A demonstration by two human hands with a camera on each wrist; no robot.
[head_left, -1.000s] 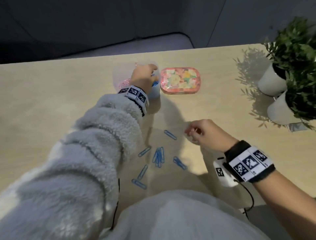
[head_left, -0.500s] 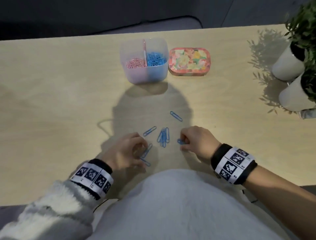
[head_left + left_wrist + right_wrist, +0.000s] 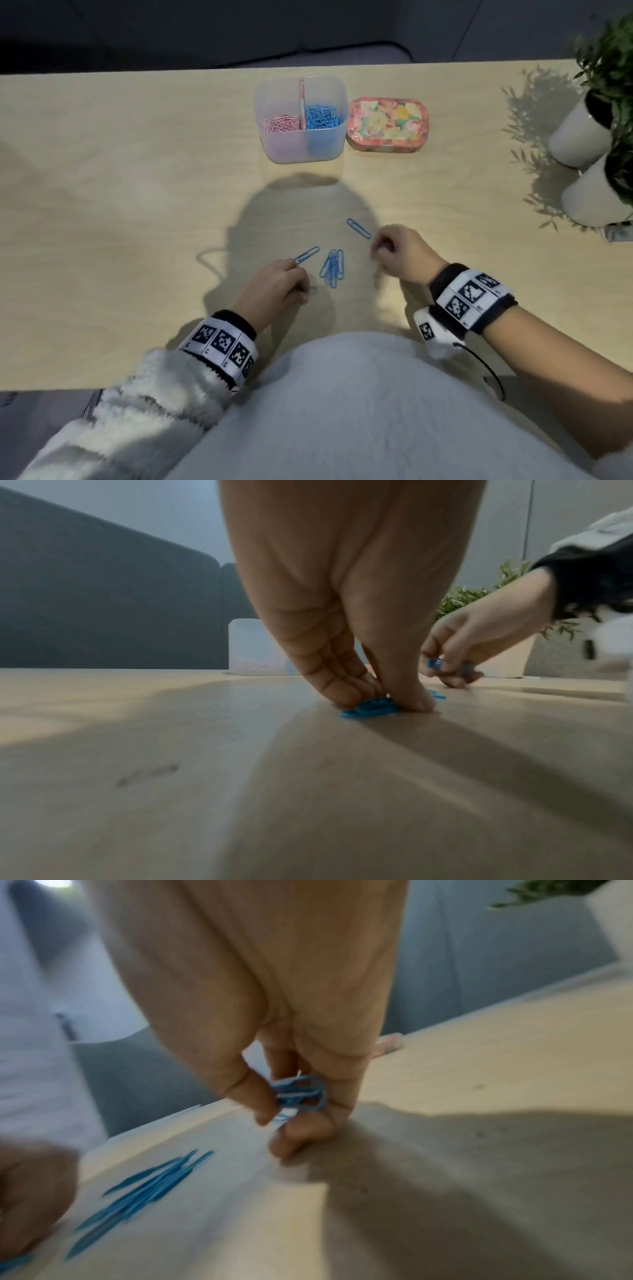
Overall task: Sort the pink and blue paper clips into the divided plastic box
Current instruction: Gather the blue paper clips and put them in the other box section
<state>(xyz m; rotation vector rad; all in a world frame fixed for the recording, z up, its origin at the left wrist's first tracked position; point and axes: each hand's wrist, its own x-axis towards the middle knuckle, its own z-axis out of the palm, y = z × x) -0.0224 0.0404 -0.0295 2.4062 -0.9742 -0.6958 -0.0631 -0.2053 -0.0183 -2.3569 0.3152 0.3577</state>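
Note:
The clear divided box stands at the table's far middle, pink clips in its left half, blue clips in its right. Loose blue clips lie nearer me: a small pile, one single clip and another. My left hand pinches blue clips against the table with its fingertips. My right hand holds a few blue clips between thumb and fingers, just right of the pile.
A flowery pink tin sits right of the box. Two white plant pots stand at the table's far right. A thin cable lies left of the clips. The table's near edge runs against my body.
My left hand came back from the box to the clips near me and now pinches some. My right hand picked up blue clips and moved up toward the far single clip.

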